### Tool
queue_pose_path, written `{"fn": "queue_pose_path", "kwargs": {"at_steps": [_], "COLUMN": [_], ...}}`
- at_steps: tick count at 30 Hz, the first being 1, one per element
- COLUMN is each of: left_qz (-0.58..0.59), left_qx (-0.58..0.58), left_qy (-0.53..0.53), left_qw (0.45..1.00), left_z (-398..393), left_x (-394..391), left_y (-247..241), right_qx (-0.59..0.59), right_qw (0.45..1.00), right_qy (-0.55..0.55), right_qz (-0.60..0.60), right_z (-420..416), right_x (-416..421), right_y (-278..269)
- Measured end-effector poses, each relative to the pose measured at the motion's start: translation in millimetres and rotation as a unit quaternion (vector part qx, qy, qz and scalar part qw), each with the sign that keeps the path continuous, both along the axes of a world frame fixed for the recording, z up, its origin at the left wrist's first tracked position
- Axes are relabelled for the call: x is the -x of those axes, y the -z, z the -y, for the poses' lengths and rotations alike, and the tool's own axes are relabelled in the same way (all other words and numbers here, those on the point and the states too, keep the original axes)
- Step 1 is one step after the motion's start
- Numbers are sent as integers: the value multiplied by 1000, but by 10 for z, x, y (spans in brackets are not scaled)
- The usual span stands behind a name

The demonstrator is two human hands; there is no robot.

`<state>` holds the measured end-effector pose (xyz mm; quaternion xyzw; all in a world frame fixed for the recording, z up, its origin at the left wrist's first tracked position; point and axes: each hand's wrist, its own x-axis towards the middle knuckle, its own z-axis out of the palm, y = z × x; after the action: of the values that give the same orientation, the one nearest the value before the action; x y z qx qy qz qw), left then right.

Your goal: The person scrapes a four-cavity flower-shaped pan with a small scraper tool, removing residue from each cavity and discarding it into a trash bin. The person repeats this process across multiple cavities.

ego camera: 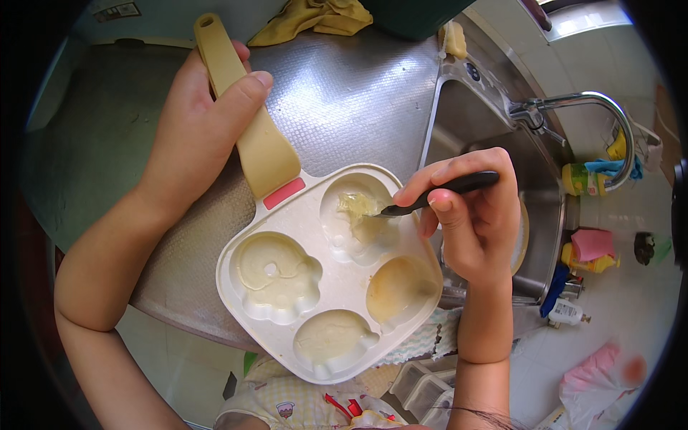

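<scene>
My left hand (215,115) grips the cream-yellow handle (269,153) of a white moulded pan (336,269), tilted over the counter's front edge. Between the fingers and thumb of my right hand (478,231) is a utensil with a black handle (465,184). Its thin metal tip reaches into the upper well (371,244), touching a crumpled, translucent pale-yellow film (357,205). A pale layer with a small hole coats the left well (277,279). Brownish residue marks the right well (395,293), and a pale film lines the bottom well (333,341).
Beneath the pan is a textured metal counter (344,102). To the right stand a steel sink (462,118) and a curved chrome faucet (591,99). A yellow cloth (317,20) lies at the back beside a dark green container (414,16). Several bottles, including a white pump bottle (567,312), line the right.
</scene>
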<state>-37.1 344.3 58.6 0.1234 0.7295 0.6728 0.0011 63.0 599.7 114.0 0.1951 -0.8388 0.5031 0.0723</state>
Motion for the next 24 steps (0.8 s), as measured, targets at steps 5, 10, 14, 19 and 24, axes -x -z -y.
{"fn": "queue_pose_path", "kwargs": {"at_steps": [5, 10, 14, 19, 24], "left_qz": [2, -7, -11, -5, -2], "left_qx": [-1, 3, 2, -2, 0], "left_qy": [-1, 2, -7, 6, 11], "left_qw": [1000, 1000, 1000, 1000, 1000], "left_z": [-6, -3, -3, 16, 20], "left_x": [-2, 5, 6, 7, 16], "left_y": [-10, 0, 13, 19, 25], "right_qx": [47, 34, 26, 39, 25], "right_qw": [998, 996, 997, 996, 996], "right_qy": [8, 8, 0, 2, 9], "right_qz": [46, 77, 67, 84, 87], "right_z": [66, 81, 79, 84, 106], "right_x": [-61, -75, -75, -81, -90], "right_y": [-57, -90, -72, -96, -97]}}
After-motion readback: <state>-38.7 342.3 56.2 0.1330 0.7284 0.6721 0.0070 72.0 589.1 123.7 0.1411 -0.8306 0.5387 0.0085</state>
